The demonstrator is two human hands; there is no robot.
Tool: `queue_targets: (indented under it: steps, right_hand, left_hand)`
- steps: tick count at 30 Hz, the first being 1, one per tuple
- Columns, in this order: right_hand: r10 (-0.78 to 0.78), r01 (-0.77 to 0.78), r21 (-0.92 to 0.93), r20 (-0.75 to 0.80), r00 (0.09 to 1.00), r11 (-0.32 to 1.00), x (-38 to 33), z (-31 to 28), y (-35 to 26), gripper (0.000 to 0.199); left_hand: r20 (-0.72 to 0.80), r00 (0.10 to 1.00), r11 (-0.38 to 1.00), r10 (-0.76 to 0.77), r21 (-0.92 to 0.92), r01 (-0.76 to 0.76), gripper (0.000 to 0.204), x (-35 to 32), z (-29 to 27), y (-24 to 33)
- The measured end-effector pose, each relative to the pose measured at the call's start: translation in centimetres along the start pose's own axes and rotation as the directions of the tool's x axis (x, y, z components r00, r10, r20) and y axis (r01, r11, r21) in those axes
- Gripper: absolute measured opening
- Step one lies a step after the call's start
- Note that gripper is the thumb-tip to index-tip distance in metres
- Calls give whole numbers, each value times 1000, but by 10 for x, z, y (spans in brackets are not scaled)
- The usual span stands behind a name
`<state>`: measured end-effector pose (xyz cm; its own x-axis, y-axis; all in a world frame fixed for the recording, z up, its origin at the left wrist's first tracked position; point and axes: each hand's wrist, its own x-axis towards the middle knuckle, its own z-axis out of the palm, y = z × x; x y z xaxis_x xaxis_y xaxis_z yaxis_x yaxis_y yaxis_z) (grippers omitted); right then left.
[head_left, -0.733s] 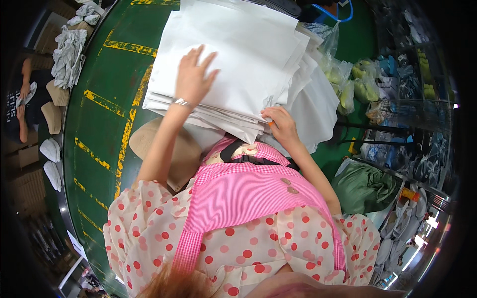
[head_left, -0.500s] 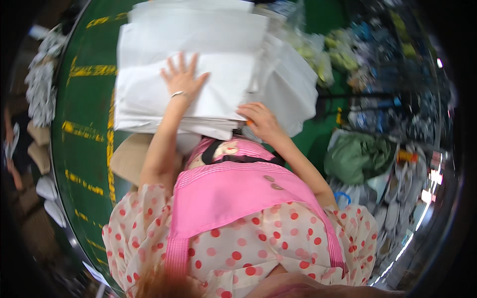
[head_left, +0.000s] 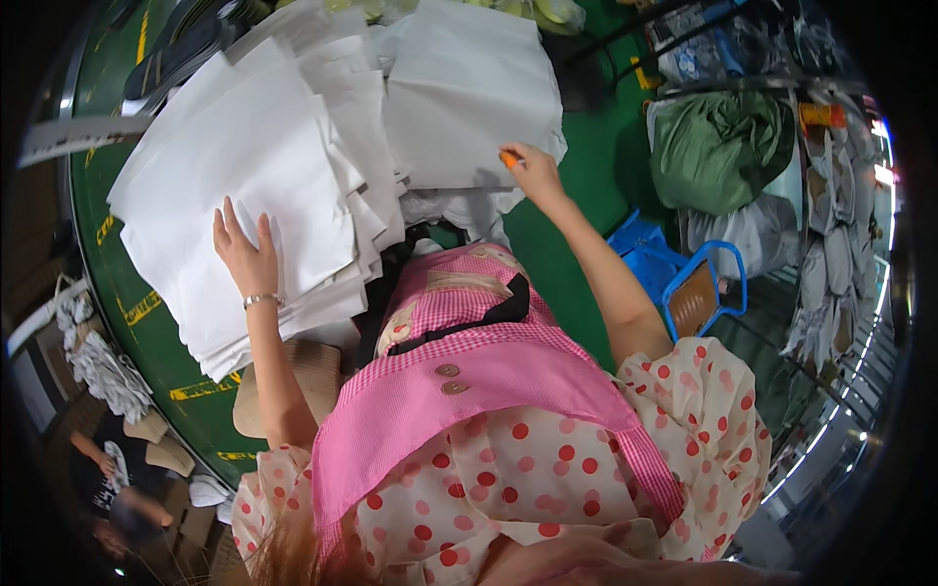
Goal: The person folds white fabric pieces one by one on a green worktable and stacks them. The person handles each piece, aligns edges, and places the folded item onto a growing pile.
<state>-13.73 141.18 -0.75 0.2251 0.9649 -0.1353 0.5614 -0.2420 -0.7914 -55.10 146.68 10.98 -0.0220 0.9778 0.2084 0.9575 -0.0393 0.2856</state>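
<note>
Loosely spread, the left hand's (head_left: 246, 256) fingers lie on the stack of white sheets (head_left: 234, 137), gripping nothing; the right hand's (head_left: 534, 174) fingers curl around a small orange item (head_left: 509, 158), over the near right part of another white pile (head_left: 469, 93). With the clock centred on the pink apron (head_left: 489, 342), the stack sits at eleven o'clock, the other pile at twelve. Its longer axis seems to run from five toward eleven, though fanned edges and lens bend blur that. Single sheets look light, floppy and easily creased, likely to slide over one another; the whole stack would probably be heavy. Best hold: pinch a fanned corner toward four o'clock from the left hand. Farther out, a tan curved pad (head_left: 283, 391) lies at nine, a blue-framed stool (head_left: 674, 273) at two.
</note>
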Motion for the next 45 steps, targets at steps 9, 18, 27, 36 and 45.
queue_targets:
  steps: [9, 18, 27, 36, 45]
  right_hand:
    - [-45, 0, -313, -138, 989, 950, 83, -18, 87, 30]
    - [-182, 152, -345, -54, 982, 926, 136, -5, 132, 36]
    - [-336, 323, -235, -16, 942, 917, 148, -19, 136, 16]
    - [-571, 518, -376, -38, 820, 769, 152, -45, 95, 9]
    - [-243, 240, -334, 33, 970, 912, 161, -55, 58, 27]
  left_hand:
    - [237, 935, 875, 263, -467, -128, 42, -31, 5, 173]
    - [483, 838, 890, 255, -456, -8, 38, -63, 51, 198]
    - [527, 816, 903, 239, -429, 12, 35, -65, 76, 199]
    - [547, 803, 897, 236, -440, 36, 32, -59, 76, 204]
    - [550, 819, 781, 164, -580, 233, 24, -48, 118, 205]
